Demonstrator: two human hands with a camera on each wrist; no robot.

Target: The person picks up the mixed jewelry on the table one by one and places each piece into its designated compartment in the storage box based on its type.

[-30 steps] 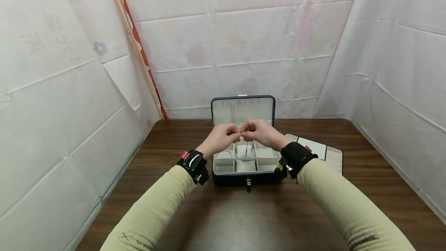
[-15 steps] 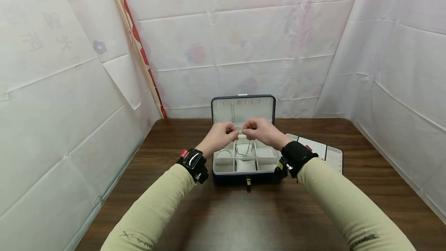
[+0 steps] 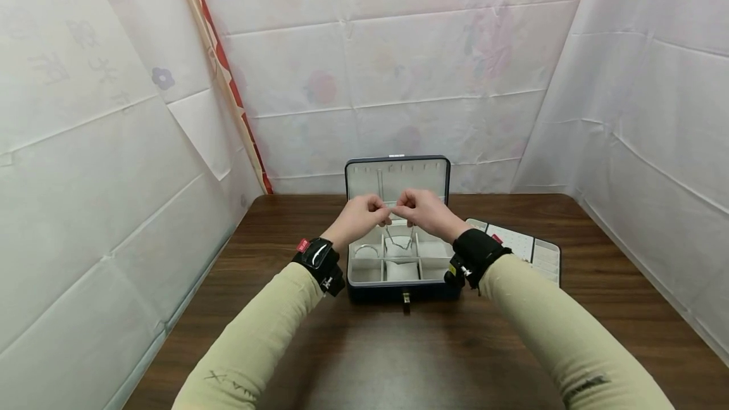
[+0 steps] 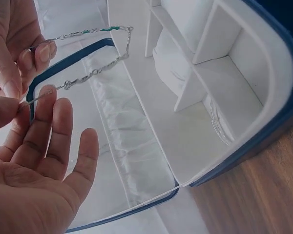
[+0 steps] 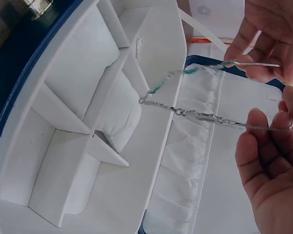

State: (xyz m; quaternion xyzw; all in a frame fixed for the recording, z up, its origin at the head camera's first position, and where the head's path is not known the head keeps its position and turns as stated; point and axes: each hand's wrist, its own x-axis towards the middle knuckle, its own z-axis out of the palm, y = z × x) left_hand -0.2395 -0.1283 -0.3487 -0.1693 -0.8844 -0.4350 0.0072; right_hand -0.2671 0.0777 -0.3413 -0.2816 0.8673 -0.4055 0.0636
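Both hands hold a thin silver chain bracelet (image 3: 401,246) over a jewellery box (image 3: 370,284) with its lid up. My left hand (image 3: 357,217) pinches one end between thumb and index finger, its other fingers spread in the left wrist view. My right hand (image 3: 427,213) pinches the other end, the fingertips of both hands close together. Between them the bracelet (image 4: 95,72) hangs in a loop, with small green parts along the links. In the right wrist view its loop (image 5: 185,112) passes in front of the compartments. Fingers partly hide the bracelet's ends.
White compartments divide the box; cushions (image 3: 402,270) sit in the middle ones. A silver bangle (image 3: 366,249) lies in a left compartment. The raised lid (image 3: 412,177) has a row of small hooks. Right of the box lies a pale tray (image 3: 513,239) on the wooden table (image 3: 393,353).
Hands have risen slightly and turned, fingertips drawing together again after parting a little. The bracelet, earlier hanging in a narrow loop, now spreads into a wider one.
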